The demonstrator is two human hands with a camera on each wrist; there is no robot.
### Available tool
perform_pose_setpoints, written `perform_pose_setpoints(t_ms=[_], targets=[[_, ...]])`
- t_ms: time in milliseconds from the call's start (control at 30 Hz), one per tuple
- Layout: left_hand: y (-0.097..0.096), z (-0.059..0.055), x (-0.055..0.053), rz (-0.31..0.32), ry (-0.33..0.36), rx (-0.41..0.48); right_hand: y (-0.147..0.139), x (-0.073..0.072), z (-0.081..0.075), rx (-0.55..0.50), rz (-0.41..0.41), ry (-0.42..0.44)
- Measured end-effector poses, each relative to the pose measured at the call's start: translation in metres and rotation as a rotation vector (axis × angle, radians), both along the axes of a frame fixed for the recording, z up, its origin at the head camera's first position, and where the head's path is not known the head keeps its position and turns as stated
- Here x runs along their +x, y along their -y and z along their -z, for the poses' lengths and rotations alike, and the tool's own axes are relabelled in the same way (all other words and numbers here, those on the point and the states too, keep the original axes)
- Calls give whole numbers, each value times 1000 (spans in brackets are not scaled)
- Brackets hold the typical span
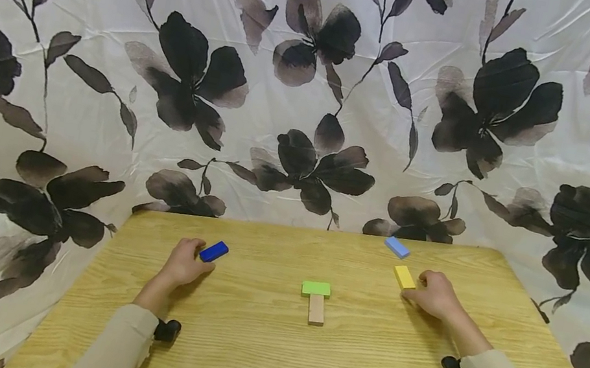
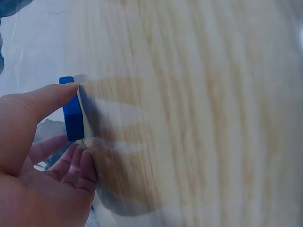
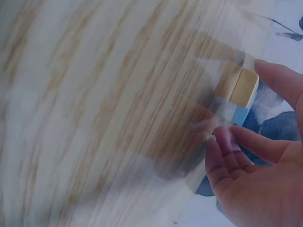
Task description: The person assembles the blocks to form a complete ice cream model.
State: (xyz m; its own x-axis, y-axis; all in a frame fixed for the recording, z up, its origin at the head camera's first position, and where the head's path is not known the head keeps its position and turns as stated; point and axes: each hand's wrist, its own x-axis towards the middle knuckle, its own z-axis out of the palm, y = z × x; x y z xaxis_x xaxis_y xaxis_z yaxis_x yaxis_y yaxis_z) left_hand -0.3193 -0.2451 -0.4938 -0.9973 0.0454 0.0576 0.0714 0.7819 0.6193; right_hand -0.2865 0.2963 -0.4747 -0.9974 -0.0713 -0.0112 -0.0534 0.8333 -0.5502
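In the head view a dark blue block (image 1: 214,252) lies slantwise at the left of the table. My left hand (image 1: 186,262) is around its near end, thumb and forefinger spread. From the left wrist, the thumb (image 2: 59,97) overlaps the dark blue block's upper part, and the forefinger reaches its lower end. On the right lies a yellow block (image 1: 404,277), with my right hand (image 1: 434,294) beside it. There the thumb (image 3: 277,78) is close to one corner of the yellow block (image 3: 245,88), while the forefinger stands apart from it, the other fingers loosely bent.
A light blue block (image 1: 397,247) lies beyond the yellow one, near the table's far edge. At the middle, a green block (image 1: 316,289) lies crosswise against the end of a tan block (image 1: 317,310). A flowered cloth (image 1: 250,104) hangs behind the wooden table (image 1: 240,358).
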Motion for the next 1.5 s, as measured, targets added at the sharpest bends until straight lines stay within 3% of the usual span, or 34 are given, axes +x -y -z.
perform_pose_setpoints(t_ms=[800, 1500], targets=[[-2, 0, 2, -21, -21, 5, 1, -5, 3, -5, 42, -18], [2, 0, 0, -51, 5, 57, 7, -5, 4, -5, 73, -42]])
